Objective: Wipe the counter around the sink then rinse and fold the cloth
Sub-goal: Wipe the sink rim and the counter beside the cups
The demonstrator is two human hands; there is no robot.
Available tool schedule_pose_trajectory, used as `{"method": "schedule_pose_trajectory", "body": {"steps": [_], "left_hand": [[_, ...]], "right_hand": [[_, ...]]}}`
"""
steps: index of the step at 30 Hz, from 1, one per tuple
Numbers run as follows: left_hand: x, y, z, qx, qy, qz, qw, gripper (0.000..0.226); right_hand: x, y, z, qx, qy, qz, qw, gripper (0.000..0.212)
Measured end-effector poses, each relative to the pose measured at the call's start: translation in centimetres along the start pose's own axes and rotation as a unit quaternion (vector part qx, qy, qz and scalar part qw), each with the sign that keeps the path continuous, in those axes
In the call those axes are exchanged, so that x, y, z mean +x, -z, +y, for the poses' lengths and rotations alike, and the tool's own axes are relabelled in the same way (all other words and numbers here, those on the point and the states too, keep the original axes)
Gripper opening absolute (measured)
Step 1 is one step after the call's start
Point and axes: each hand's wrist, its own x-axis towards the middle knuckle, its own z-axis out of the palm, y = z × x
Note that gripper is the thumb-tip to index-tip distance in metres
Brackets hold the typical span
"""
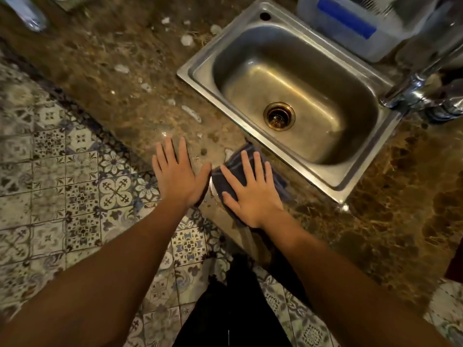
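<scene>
Cloth (pixel 231 180), dark blue striped, pinned flat under spread right hand (pixel 250 194) for wiping brown stone counter (pixel 120 78) beside steel sink (pixel 333 181); left hand (pixel 179 177) flat alongside, fingers straight, bracing.

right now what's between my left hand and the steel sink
Brown stone counter, wet and dotted with small white scraps, fills the gap from the left hand to the stainless steel sink; head view.

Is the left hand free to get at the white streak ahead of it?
Probably yes: the left hand lies flat and empty on the counter, and nothing stands between it and the white streak.
</scene>
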Motion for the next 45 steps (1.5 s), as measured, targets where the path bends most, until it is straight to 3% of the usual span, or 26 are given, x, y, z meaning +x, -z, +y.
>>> {"method": "schedule_pose_trajectory", "body": {"steps": [3,5,9,13,15,18,21,24,27,29,31,32,35,36,37,40,41,43,45], "left_hand": [[0.2,-1.0,1.1,-0.019,0.045,0.093,0.994,0.068],[0.5,-1.3,1.1,-0.02,0.052,0.113,0.992,0.061],[0.1,-1.2,0.6,-0.011,0.034,0.085,0.996,0.059],[0.2,-0.5,0.4,-0.032,0.026,0.044,0.998,0.063],[0.2,-0.4,0.1,-0.025,0.019,0.037,0.999,0.065],[0.1,-0.7,0.1,0.001,0.008,0.048,0.999,0.065],[0.4,-1.4,0.0,0.01,0.003,0.079,0.997,0.063],[0.1,0.5,-1.9,0.04,-0.071,0.01,0.997,0.063],[1.2,2.8,-5.3,0.04,-0.159,-0.048,0.985,0.063],[3.1,3.7,-7.1,0.038,-0.205,-0.065,0.976,0.072],[5.7,4.3,-8.3,0.048,-0.225,-0.101,0.968,0.091],[6.7,4.7,-8.7,0.056,-0.229,-0.115,0.965,0.099],[8.4,4.9,-9.5,0.063,-0.246,-0.136,0.958,0.106],[8.7,4.5,-9.8,0.049,-0.245,-0.14,0.958,0.1],[8.8,4.3,-10.0,0.03,-0.241,-0.138,0.96,0.092],[8.8,4.7,-10.1,-0.072,-0.195,-0.118,0.971,0.062],[8.9,5.1,-9.7,-0.115,-0.16,-0.113,0.974,0.056],[9.2,6.5,-8.7,-0.185,-0.087,-0.107,0.973,0.053],[9.3,6.9,-7.2,-0.177,-0.063,-0.107,0.976,0.058]], "right_hand": [[5.2,1.3,-0.4,0.007,0.038,0.01,0.999,0.066],[6.2,1.4,-0.5,0.007,0.05,0.017,0.999,0.065],[-1.3,-0.3,1.4,0.007,0.053,0.026,0.998,0.06],[-12.2,-1.9,4.0,0.005,-0.027,-0.015,1.0,0.06],[-13.5,-1.8,3.6,0.01,-0.075,-0.039,0.996,0.06],[-8.6,-1.5,1.7,0.012,-0.073,-0.01,0.997,0.061],[2.5,-0.4,-1.1,0.012,-0.05,0.077,0.996,0.061],[6.3,1.0,-4.1,0.005,-0.102,0.042,0.994,0.061],[-1.2,-0.5,-4.0,0.022,-0.095,0.012,0.995,0.06],[-7.3,-1.6,-3.6,0.031,-0.174,0.004,0.984,0.062],[-9.9,-2.4,-3.7,0.072,-0.309,-0.003,0.948,0.065],[-9.1,-2.2,-4.3,0.107,-0.396,0.009,0.912,0.065],[-0.5,-0.4,-7.1,0.191,-0.671,0.094,0.711,0.064],[3.4,0.3,-8.2,0.197,-0.689,0.104,0.689,0.064],[6.8,0.5,-9.6,0.187,-0.664,0.113,0.716,0.063],[11.4,0.3,-14.8,0.114,-0.42,0.12,0.893,0.061],[10.9,0.1,-16.0,0.098,-0.346,0.115,0.926,0.06],[7.5,-0.3,-16.3,0.09,-0.269,0.116,0.952,0.059],[2.5,-1.7,-14.7,0.072,-0.272,0.105,0.954,0.06]]}}
